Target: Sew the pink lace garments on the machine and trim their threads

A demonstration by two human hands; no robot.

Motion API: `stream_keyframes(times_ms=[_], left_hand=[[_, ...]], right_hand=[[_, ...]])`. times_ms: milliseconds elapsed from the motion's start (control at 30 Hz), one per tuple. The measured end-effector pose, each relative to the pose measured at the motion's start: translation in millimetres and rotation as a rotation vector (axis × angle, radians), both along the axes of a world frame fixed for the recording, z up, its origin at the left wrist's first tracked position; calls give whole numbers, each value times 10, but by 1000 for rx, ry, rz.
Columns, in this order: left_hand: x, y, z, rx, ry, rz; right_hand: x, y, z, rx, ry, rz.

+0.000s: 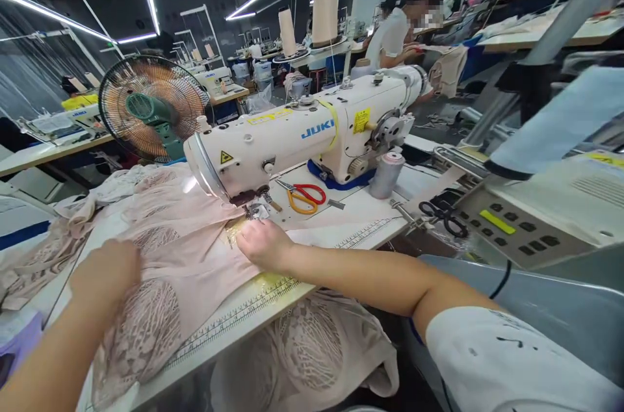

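A pale pink garment with lace cups (209, 269) lies spread on the sewing table, its edge running under the head of a white sewing machine (273, 145). My right hand (263, 244) is closed on the fabric just in front of the presser foot (251, 212), and its fingertips are partly hidden. Over the lace at the left is my left hand (110, 269), smeared by motion, so its grip on the cloth is unclear. Red and orange-handled scissors (306, 197) rest behind my right hand, with a grey thread cone (387, 175) beyond them.
More lace garments are heaped at the left (49, 249), and another hangs below the table's front edge (312, 347). A control box (517, 223) and black-handled scissors (443, 217) are at the right. Behind stand a fan (151, 106) and a seated co-worker (390, 38).
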State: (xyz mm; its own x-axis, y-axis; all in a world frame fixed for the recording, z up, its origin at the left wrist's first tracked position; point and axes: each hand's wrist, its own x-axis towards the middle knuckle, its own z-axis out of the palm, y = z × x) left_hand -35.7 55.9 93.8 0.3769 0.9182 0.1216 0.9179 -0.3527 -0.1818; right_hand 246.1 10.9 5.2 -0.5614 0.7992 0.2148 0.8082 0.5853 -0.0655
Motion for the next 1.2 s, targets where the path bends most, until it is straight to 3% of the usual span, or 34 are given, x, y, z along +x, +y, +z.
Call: stream_keyframes(times_ms=[100,233,367,500,600,700,800,867,933,1067,1200], left_hand=[[527,85,-228,9,22,22],[1209,184,-610,-87,-55,-121],[1462,409,-801,-115,-99,-11],[1505,704,-814,-146,-119,146],[1504,757,-704,-164,-132,158],[1413,562,-553,-164,-147,57],[1226,242,-516,-243,-233,-199],[1096,70,-598,-318,-333,-417],[1000,-22,-737,-353,-391,-532],[941,-6,-985,-315,-383,-509],[984,93,-1037,-267,-345,-540]], right_hand=[[-48,-70,-45,-2,-25,-41],[-84,-194,-65,7,-84,-87],[-124,-291,-152,2,-122,-47],[-169,-329,-217,-4,-54,15],[-187,-299,-220,-46,-4,51],[-170,-181,-229,-10,6,168],[-132,47,-244,8,-39,346],[-104,212,-250,-15,-74,432],[-70,323,-251,-43,-90,474],[70,281,-239,-12,-51,460],[274,109,-250,78,39,433]])
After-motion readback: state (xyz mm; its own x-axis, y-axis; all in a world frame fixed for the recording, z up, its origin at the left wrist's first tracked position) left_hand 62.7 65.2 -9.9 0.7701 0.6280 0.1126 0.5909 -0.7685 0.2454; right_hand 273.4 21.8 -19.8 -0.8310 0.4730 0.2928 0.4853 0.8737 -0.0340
